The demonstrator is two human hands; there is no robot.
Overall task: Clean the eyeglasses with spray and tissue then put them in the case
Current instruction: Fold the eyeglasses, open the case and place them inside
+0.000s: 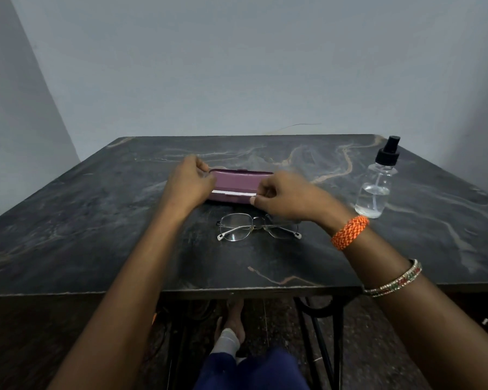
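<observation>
A purple glasses case (pixel 237 182) lies across the middle of the dark marble table (pixel 96 220). Its lid is lifted a crack, and a white strip shows in the gap. My left hand (pixel 189 182) grips the case's left end. My right hand (pixel 285 197) holds its right end, fingers pinched at the seam. Thin metal-framed eyeglasses (pixel 258 227) lie folded on the table just in front of the case, partly under my right wrist. A clear spray bottle (pixel 376 187) with a black nozzle stands upright to the right of my right hand. No tissue shows apart from the white strip.
The table backs against a grey wall, and its front edge (pixel 181 292) runs near my body. Black metal legs (pixel 321 333) and my feet are beneath it. An orange wristband and bangles sit on my right forearm.
</observation>
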